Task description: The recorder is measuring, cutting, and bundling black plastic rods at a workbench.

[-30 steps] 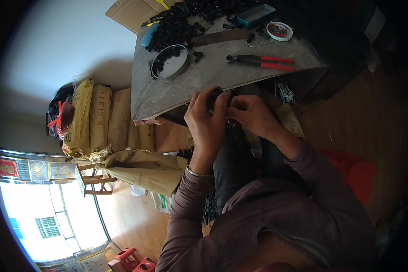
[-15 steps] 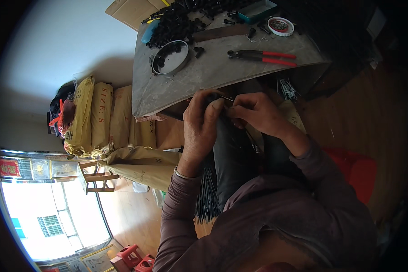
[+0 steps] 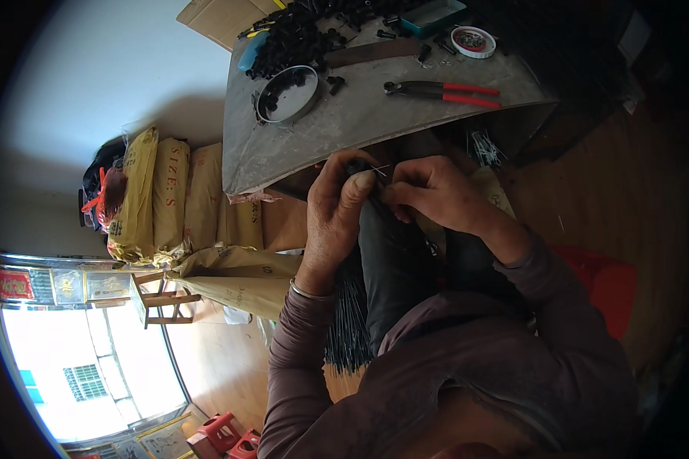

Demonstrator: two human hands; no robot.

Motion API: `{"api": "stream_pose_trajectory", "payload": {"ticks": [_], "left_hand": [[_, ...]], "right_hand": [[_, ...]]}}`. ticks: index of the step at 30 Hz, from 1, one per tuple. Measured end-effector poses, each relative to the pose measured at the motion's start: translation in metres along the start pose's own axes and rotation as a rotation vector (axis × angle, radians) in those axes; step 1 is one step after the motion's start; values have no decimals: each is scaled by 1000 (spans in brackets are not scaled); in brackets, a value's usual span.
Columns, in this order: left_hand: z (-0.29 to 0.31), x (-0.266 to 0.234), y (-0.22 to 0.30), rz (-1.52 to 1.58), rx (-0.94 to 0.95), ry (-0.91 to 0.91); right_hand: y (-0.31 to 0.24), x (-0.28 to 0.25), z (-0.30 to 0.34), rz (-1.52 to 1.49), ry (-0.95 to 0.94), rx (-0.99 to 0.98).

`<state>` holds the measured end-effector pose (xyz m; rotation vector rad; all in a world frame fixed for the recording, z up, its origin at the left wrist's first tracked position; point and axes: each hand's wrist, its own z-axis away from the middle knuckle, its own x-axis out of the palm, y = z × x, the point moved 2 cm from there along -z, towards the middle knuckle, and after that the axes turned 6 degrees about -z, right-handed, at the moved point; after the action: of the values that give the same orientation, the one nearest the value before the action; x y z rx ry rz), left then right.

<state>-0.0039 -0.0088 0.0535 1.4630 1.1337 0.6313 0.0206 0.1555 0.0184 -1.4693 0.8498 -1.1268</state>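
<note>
My left hand [image 3: 335, 203] is closed around a small black cylindrical part [image 3: 354, 165], thumb pressed against its side. A thin pale wire [image 3: 380, 167] sticks out beside that part, toward my right hand. Close by on the right, my right hand [image 3: 436, 191] is closed, its thumb and fingertips pinched together low beside the left thumb; what they pinch is too small to make out. Both hands are over my lap, just in front of the table edge. Under my left forearm hangs a bundle of thin black rods [image 3: 347, 325].
On the grey table [image 3: 406, 118] lie red-handled pincers [image 3: 444, 92], a round metal dish [image 3: 289, 96], a heap of black parts [image 3: 298, 46], a white lid of small pieces [image 3: 473, 43] and a teal tray [image 3: 435, 18]. Thin metal pins [image 3: 484, 149] lie below the edge; sacks [image 3: 170, 199] stand left.
My left hand has turned slightly, so the black part's round end shows more. My right hand stays almost in place, still pinched.
</note>
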Motion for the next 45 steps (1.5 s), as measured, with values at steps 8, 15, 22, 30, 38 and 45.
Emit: {"api": "stream_pose_trajectory", "payload": {"ticks": [8,15,22,30,38,45], "left_hand": [[-1,0,-5,75,-5,-23],[2,-4,-20,172,52,-27],[15,-4,-31,449,7,199],[25,-3,-49,518,15,331],[28,-1,-38,374,-12,352],[31,8,-38,409,14,391]], "right_hand": [[-3,6,-3,24,-12,24],[-4,14,-10,105,3,7],[-28,17,-23,320,139,-335],[-12,44,-41,202,39,-248],[-33,53,-40,807,225,-821],[-6,33,-48,-147,-148,28]]}}
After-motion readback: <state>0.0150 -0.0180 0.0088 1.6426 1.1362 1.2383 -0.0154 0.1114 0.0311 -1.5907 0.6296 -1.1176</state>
